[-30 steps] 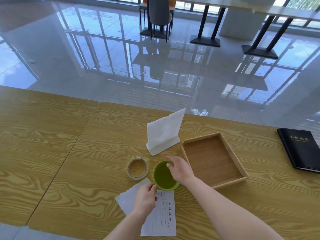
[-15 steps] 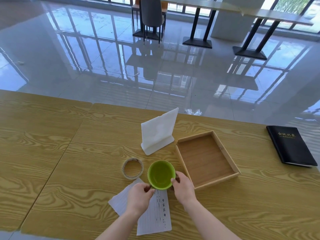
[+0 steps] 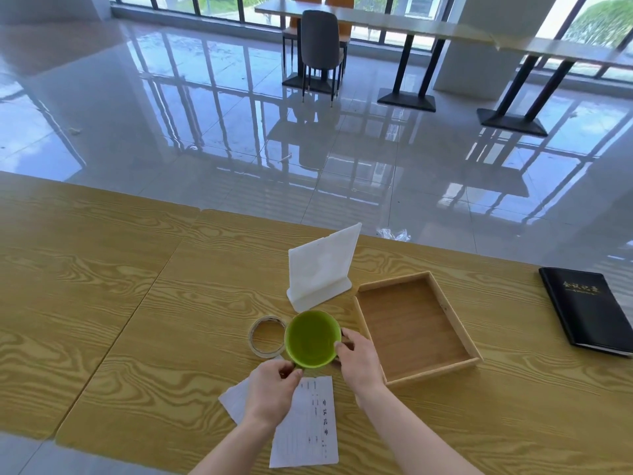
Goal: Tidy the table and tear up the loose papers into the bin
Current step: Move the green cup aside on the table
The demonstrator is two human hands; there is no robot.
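A green cup [image 3: 312,338] stands on the wooden table [image 3: 137,320], with its near edge over the top of a loose printed paper [image 3: 310,428]. My right hand [image 3: 359,363] grips the cup's right rim. My left hand [image 3: 270,392] pinches the cup's near left side and lies over the paper and a second loose sheet [image 3: 233,401] beneath it. A roll of tape [image 3: 267,335] touches the cup's left side. No bin is in view.
An open wooden tray [image 3: 448,315] sits just right of the cup. A white napkin holder [image 3: 322,269] stands behind it. A black folder [image 3: 589,308] lies at the far right. The table's near edge runs along the bottom left.
My right hand slid from over the cup's top to its right rim. My left hand moved from the paper up to the cup's near side. The camera tilted up.
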